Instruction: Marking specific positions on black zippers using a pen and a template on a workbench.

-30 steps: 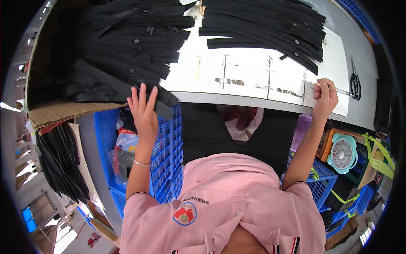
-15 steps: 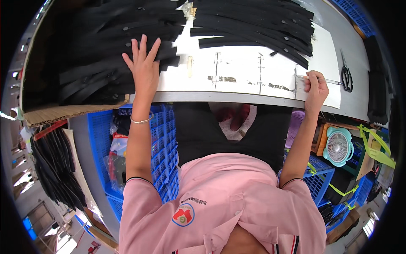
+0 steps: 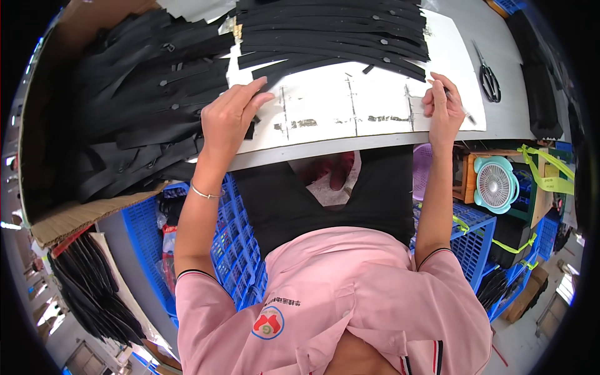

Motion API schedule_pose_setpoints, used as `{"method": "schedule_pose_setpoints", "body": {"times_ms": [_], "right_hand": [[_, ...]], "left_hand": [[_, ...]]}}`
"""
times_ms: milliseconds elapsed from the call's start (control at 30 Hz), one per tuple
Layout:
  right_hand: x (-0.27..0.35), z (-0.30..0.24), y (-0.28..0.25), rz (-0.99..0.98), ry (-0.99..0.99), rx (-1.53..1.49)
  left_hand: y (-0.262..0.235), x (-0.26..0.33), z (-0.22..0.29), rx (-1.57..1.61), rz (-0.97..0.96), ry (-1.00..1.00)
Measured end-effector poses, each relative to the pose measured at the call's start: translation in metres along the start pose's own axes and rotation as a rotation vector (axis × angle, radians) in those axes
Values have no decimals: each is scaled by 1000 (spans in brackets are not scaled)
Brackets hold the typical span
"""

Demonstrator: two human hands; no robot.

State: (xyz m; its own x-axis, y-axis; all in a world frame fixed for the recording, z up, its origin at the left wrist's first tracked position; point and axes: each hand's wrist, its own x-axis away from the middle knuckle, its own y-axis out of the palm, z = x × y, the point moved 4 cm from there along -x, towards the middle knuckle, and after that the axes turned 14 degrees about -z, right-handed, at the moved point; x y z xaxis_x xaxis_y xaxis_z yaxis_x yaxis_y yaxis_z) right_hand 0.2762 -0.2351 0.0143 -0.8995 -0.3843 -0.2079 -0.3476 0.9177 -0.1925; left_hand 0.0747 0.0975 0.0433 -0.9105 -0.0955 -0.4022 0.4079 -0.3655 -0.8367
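Strips of black material (image 3: 331, 28) lie in a row across the far part of the white board (image 3: 319, 97), and one more strip (image 3: 294, 69) now slants beneath that row, toward the board's left edge — a slant absent half a second ago. The left hand (image 3: 234, 112), then spread flat over the heap of strips (image 3: 137, 94) left of the board, has come to the board's left edge, fingers bent by the slanting strip's end; whether they pinch it I cannot tell. The right hand (image 3: 442, 103) remains over the board's right part, its fingers closed on a slim pen-like tool (image 3: 470, 117) — earlier pointing straight out past the board's right edge, now tilted toward its near right corner.

Dark lines and smudges mark the board's near half. Right of it, on the grey table (image 3: 515, 115), lie black-handled scissors (image 3: 490, 84). A cardboard box (image 3: 94, 212) holds the heap to its left. Below the board's near edge, blue crates (image 3: 459, 237) stand on either side of the person's lap, and a turquoise fan (image 3: 497, 184) sits below its right corner.
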Motion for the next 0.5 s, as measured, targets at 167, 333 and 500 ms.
{"method": "schedule_pose_setpoints", "body": {"times_ms": [167, 333, 500], "right_hand": [[34, -37, 39, -100, -60, 134], [66, -51, 103, -333, -488, 535], [70, -34, 100, -401, -435, 856]], "left_hand": [[33, -25, 19, 185, -127, 111], [67, -42, 45, 226, -161, 65], [68, -46, 69, 188, -245, 45]]}}
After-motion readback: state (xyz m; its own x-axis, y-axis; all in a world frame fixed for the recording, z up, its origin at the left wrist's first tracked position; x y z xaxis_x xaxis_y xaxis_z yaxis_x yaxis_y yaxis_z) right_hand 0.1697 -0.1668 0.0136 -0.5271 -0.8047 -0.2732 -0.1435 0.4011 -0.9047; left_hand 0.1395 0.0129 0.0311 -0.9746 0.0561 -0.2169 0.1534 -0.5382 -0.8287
